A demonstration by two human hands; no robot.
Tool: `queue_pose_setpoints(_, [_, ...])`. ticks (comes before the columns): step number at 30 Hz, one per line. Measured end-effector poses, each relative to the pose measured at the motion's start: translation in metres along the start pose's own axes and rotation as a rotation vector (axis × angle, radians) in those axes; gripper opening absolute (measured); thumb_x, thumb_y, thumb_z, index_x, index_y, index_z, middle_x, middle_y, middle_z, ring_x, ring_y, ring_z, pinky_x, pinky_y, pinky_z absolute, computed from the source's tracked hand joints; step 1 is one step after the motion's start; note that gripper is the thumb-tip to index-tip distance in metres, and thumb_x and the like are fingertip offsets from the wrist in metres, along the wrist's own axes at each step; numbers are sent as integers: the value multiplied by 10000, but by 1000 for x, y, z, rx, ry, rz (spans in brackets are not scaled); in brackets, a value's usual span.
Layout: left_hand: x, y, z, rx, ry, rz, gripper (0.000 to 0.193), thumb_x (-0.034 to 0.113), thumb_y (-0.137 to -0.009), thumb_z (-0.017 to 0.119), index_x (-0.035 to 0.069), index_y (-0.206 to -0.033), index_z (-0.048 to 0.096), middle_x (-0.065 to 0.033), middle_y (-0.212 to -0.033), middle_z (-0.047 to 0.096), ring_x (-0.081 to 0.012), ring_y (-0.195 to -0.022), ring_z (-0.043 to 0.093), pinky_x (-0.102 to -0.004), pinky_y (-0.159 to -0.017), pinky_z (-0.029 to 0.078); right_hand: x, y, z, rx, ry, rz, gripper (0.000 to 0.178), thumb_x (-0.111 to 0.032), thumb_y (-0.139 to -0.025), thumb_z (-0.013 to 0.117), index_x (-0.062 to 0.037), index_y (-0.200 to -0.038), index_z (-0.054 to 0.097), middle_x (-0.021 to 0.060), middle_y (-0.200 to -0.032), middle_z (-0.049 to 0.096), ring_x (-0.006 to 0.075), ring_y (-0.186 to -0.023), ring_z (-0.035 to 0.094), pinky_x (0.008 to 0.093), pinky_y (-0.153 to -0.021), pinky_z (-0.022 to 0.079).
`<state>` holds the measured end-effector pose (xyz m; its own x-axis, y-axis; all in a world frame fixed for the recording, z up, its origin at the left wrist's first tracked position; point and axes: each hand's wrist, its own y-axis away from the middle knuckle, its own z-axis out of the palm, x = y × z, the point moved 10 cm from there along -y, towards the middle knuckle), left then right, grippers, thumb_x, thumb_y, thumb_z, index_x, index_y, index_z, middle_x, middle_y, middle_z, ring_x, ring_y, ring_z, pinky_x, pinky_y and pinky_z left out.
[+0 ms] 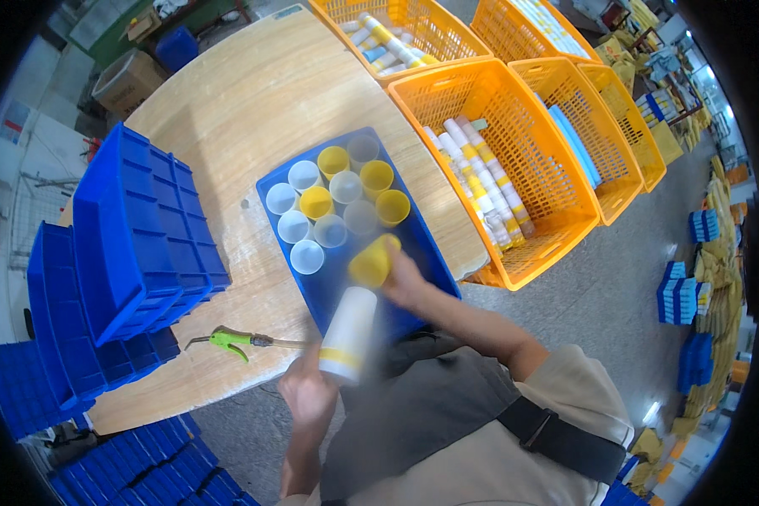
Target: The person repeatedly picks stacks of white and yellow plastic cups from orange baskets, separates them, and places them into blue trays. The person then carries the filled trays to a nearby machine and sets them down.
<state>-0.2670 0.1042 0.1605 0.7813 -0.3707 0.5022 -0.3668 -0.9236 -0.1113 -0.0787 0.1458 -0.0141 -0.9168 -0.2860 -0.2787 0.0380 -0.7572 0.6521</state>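
My left hand (309, 390) grips a stack of nested cups (350, 333), white with a yellow band near its lower end, tilted in front of my body. In my right hand (405, 281) is a yellow cup (369, 263), close to the upper end of that stack and blurred by motion. Both are over the near part of a blue tray (305, 291). Farther up in the tray, several white and yellow cups stand mouth up in rows, among them a white cup (307, 256) and a yellow cup (392, 207).
On the wooden table (253, 93) a green air blow gun (230, 339) lies left of my left hand. Blue bins (148, 228) are stacked at the left. An orange crate (557, 228) with stacked cups stands at the right, beside more orange crates (434, 25).
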Motion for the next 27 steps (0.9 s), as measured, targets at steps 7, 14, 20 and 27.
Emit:
queue_pose_setpoints(7, [9, -8, -2, 50, -18, 74, 53, 77, -773, 654, 30, -795, 641, -159, -647, 583, -347, -582, 594, -448, -537, 465, 49, 66, 39, -273, 297, 296, 391, -361, -1031, 561, -54, -1272, 540, 99, -1180, 626, 202, -1135, 593, 365, -1011, 472])
queue_pose_setpoints(14, [1, 16, -63, 266, 220, 112, 327, 157, -794, 705, 40, -588, 479, -131, -547, 462, -332, -511, 497, -416, -477, 393, -57, 37, 58, -264, 251, -131, 442, -407, -1070, 413, -55, -1329, 478, 149, -1082, 647, 272, -972, 684, 392, -876, 571])
queue_pose_setpoints(20, [-53, 15, -40, 215, -100, -81, 244, 16, -752, 710, 34, -609, 514, -141, -572, 490, -328, -522, 512, -442, -499, 392, 20, -10, 7, -65, 90, 184, 509, -430, -1009, 569, -48, -1318, 436, 162, -1213, 583, 290, -1117, 614, 467, -960, 521])
queue_pose_setpoints(27, [-6, -12, -6, 206, 26, 167, 242, 33, -751, 673, 63, -590, 495, -126, -569, 496, -315, -521, 527, -434, -487, 398, 74, 71, 51, -416, 237, 354, 611, -499, -991, 582, -24, -1346, 433, 119, -1227, 599, 251, -1179, 579, 396, -1036, 449])
